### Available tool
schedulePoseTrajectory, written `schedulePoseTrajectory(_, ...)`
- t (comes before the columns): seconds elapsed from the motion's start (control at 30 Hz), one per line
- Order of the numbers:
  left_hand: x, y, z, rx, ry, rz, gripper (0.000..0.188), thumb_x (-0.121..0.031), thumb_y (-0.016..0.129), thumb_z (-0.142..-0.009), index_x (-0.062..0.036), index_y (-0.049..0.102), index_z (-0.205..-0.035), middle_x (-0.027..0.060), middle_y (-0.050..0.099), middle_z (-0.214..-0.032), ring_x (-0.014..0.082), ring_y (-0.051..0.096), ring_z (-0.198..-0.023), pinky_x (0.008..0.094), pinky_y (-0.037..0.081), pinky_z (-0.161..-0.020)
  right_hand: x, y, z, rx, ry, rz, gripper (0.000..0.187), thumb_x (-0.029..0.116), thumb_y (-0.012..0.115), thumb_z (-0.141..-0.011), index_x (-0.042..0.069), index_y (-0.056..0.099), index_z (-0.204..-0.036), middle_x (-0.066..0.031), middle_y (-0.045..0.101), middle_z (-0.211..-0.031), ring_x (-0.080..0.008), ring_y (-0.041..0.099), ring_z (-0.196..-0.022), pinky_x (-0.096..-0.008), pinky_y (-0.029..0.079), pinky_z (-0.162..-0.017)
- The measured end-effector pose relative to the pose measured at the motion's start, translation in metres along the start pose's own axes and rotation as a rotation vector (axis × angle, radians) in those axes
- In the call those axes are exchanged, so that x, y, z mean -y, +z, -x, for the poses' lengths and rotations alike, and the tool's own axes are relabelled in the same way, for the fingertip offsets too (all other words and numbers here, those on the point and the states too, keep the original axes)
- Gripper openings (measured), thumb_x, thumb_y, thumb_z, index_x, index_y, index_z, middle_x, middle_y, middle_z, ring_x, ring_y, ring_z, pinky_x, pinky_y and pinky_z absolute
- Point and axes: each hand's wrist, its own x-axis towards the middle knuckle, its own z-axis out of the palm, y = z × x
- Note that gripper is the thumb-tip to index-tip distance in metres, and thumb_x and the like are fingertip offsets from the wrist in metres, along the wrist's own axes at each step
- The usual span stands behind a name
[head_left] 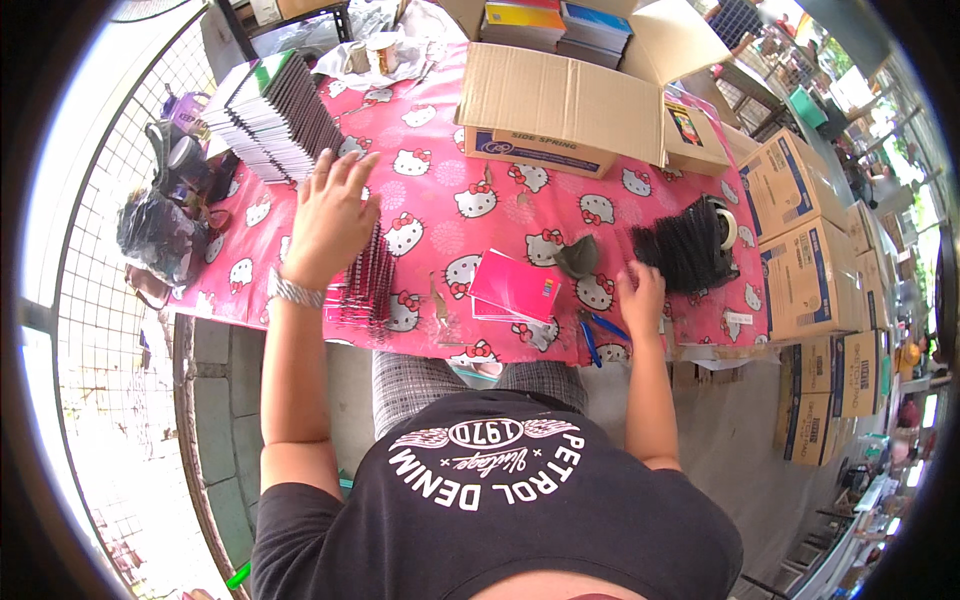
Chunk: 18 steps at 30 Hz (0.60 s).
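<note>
My left hand [328,213] lies flat, fingers spread, on top of a row of pink spiral-bound notebooks [368,288] at the table's front left. My right hand [641,293] rests near the front edge, fingers curled by a heap of black spiral binding coils [684,252]; whether it grips a coil I cannot tell. Between the hands lies a small stack of pink notebook covers [517,287], with blue-handled pliers [596,336] just right of it.
A pink cartoon-cat tablecloth [440,190] covers the table. A fanned stack of notebooks [272,112] lies at the back left. An open cardboard box [560,105] of books stands behind. A tape roll [727,228] and stacked cartons [800,240] are right. Wire fence [110,330] left.
</note>
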Motion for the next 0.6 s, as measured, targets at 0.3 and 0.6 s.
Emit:
schedulePoseTrajectory(0.3,-0.163,0.102,0.059,0.345,0.644,0.362,0.035,-0.022,0.064,-0.085,-0.0104,0.06,-0.117,0.0084,0.059,-0.123,0.0293,0.054,-0.119,0.0415,0.048,-0.096,-0.038,0.02,-0.028,0.147,0.005,0.306,0.023,0.015,0.069,-0.083,0.003,0.065,-0.101,-0.0156,0.059,-0.095,-0.0339,0.061,-0.091,-0.0451,0.051,-0.08)
schedulePoseTrajectory(0.6,-0.147,0.13,0.049,0.413,0.816,0.38,0.024,-0.023,0.06,-0.088,-0.0105,0.066,-0.107,0.0059,0.067,-0.1,0.0249,0.066,-0.091,0.0372,0.055,-0.076,-0.017,-0.015,-0.024,-0.002,0.13,-0.381,0.039,-0.007,0.05,-0.081,0.0,0.061,-0.118,-0.0203,0.065,-0.106,-0.0347,0.065,-0.096,-0.0411,0.051,-0.087)
